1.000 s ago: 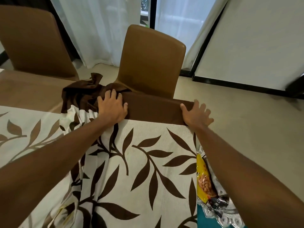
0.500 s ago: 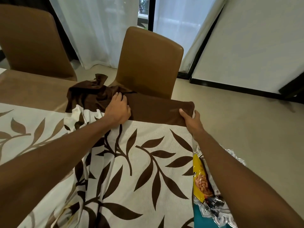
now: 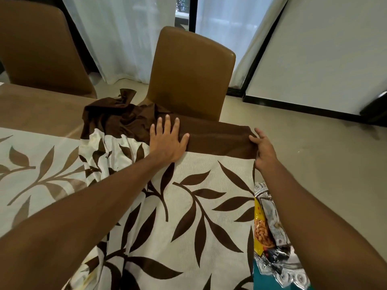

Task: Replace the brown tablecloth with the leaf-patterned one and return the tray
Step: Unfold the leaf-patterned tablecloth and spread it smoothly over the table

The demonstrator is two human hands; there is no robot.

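Both hands work the leaf-patterned cloth (image 3: pixel 188 206) spread on the bench beneath them, the left hand (image 3: pixel 168 140) pressing flat and open on its brown border (image 3: pixel 219 139), the right hand (image 3: pixel 262 147) pinching the corner of this soft, light, limp fabric, best gripped at its edges.

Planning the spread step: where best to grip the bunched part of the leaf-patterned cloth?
Judging by its pose, pinch the dark brown border where the leaf-patterned cloth is crumpled, just left of the flat left hand, coming from above; folds stand up there, giving fingers purchase.
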